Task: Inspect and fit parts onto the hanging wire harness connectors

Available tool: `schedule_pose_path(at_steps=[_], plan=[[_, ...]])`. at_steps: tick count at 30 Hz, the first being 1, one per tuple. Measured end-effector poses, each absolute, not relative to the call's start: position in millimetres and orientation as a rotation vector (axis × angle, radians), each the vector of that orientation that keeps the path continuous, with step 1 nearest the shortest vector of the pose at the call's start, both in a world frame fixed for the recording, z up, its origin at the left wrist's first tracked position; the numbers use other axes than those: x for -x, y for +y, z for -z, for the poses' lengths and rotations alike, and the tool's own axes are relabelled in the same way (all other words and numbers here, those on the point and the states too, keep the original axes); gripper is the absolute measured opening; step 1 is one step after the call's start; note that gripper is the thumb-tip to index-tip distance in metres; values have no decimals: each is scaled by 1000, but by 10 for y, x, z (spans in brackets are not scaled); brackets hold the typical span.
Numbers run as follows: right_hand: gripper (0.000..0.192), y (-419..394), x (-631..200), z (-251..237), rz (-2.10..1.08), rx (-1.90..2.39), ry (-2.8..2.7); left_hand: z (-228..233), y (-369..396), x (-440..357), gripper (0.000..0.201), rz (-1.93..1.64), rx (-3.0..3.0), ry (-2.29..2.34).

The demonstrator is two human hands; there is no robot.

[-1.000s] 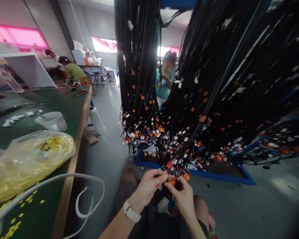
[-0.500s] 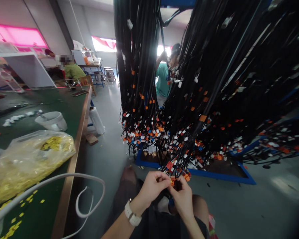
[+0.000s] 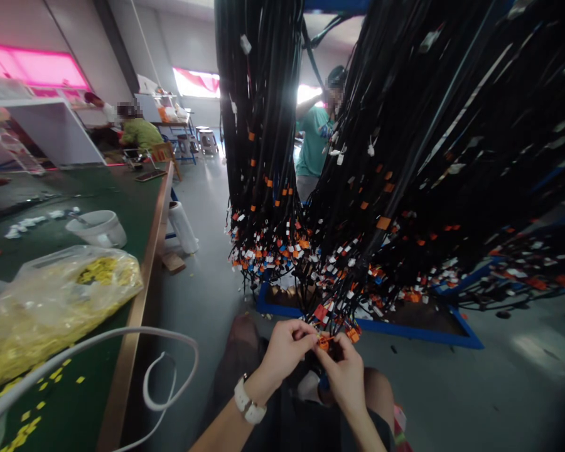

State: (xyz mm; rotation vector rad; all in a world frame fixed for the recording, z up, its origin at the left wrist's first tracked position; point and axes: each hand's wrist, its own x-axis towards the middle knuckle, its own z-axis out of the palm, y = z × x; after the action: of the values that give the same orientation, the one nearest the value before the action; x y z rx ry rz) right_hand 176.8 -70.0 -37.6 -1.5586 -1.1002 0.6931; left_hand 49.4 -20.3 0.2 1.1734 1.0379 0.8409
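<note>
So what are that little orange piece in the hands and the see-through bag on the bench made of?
The orange piece, pinched between the left hand and right hand, looks like moulded plastic: solid colour, blocky shape, though it is too small to be sure. The bag looks like thin clear plastic film: crinkled, glossy, with yellow bits showing through.

Both bare forearms reach forward, the left hand (image 3: pixel 287 348) and right hand (image 3: pixel 346 375) meeting fingertip to fingertip, fingers (image 3: pixel 328 355) pinched together.
</note>
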Motion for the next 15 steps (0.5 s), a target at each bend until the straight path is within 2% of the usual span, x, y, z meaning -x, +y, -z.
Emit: schedule_pose_path(at_steps=[5, 15], plan=[[22, -681, -1794, 319, -873, 1422, -1102, -64, -200, -484, 12, -861, -1220, 1068], [46, -695, -1858, 383, -1083, 1264, -998, -51, -211, -483, 15, -845, -1305, 1038]])
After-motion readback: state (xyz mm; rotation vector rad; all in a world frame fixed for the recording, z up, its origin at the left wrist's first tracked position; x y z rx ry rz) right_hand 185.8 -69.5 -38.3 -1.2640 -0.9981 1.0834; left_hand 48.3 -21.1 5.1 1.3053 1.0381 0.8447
